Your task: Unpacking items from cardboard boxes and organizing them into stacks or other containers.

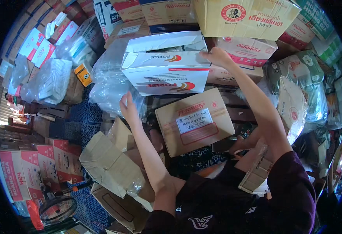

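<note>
Red-white cartons [32, 171]; beside them, probably black fan [58, 208].

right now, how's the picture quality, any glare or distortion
Head view: edges bend toward the black round rim; glints streak the clear plastic bags; a patch at far left looks blown out; the white carton looks fairly sharp.

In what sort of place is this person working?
Probably a storeroom or the back of a shop: a row of pink-and-white cartons, plastic-wrapped packs and open brown boxes suggest it.
</note>
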`<state>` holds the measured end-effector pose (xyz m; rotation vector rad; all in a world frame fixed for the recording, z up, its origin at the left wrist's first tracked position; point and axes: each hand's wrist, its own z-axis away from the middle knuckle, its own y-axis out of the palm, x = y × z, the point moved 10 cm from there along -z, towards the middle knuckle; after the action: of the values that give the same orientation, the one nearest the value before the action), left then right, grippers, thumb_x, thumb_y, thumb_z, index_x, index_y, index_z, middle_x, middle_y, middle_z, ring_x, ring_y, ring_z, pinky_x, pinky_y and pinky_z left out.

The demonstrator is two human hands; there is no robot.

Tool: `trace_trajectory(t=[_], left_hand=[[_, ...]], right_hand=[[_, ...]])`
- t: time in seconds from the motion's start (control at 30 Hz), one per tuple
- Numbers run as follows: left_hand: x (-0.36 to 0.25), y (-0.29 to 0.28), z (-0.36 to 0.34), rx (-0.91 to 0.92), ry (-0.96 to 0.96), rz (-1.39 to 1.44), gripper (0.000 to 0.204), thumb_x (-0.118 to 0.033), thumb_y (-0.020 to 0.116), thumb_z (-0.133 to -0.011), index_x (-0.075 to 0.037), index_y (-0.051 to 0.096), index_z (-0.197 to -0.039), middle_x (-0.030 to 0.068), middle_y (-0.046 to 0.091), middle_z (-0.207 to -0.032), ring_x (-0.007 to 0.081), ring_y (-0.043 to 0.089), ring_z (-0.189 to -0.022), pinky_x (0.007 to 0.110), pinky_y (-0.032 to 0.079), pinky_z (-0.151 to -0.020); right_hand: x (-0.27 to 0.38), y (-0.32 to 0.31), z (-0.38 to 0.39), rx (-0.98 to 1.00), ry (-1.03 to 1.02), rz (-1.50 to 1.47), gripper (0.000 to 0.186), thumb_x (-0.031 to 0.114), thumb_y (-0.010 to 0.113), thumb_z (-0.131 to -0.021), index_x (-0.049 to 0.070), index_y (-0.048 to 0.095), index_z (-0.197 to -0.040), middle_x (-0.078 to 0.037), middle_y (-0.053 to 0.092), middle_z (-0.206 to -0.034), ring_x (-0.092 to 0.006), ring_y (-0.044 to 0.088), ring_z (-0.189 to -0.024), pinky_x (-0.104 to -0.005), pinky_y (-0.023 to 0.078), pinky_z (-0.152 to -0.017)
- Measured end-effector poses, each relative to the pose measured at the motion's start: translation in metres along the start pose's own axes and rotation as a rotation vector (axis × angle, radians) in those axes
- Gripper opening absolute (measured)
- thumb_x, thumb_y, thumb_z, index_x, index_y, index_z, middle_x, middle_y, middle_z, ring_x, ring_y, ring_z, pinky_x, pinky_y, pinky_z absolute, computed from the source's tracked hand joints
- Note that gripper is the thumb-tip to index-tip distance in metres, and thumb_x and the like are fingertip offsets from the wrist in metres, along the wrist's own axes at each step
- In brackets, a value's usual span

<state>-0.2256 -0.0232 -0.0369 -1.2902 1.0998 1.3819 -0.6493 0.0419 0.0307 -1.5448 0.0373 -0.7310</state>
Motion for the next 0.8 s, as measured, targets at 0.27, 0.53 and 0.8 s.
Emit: trace_trajectory(t=[0.27, 0.53, 0.8], left_hand=[[-0.026, 0.031, 0.003, 0.078, 0.115, 0.090, 0.061, -0.035, 0.062, -0.082, 0.005, 0.040, -0.122, 0.0158, 0.046, -0.121, 0.0208, 0.046, -0.106, 0.032, 0.035, -0.090], [-0.043, 0.027, -0.053, -0.302, 0.109, -0.336, 0.044, -0.030, 0.062, -0.080, 0.011, 0.059, -0.094, 0.0168, 0.063, -0.087, 0.0225, 0.057, -0.079, 0.034, 0.045, -0.074], [0.020, -0.014, -0.003, -0.330, 0.116, 0.195, 0.033, -0.021, 0.063, -0.078, 0.009, 0.060, -0.090, 0.0147, 0.063, -0.083, 0.0209, 0.058, -0.072, 0.033, 0.047, -0.069]], right_hand=[[0.000, -0.023, 0.003, -0.183, 0.055, 0.092, 0.064, 0.060, 0.043, -0.079, 0.000, 0.066, -0.077, -0.022, 0.063, -0.078, -0.0352, 0.062, -0.082, -0.0434, 0.048, -0.074], [0.019, 0.019, 0.120, -0.301, 0.083, -0.008, 0.053, 0.044, 0.043, -0.087, 0.001, 0.063, -0.064, -0.025, 0.058, -0.064, -0.0392, 0.060, -0.064, -0.0468, 0.049, -0.060], [-0.006, 0.024, 0.196, -0.417, 0.092, -0.122, 0.046, 0.036, 0.051, -0.084, 0.002, 0.061, -0.055, -0.022, 0.052, -0.053, -0.0392, 0.056, -0.053, -0.0455, 0.046, -0.053]])
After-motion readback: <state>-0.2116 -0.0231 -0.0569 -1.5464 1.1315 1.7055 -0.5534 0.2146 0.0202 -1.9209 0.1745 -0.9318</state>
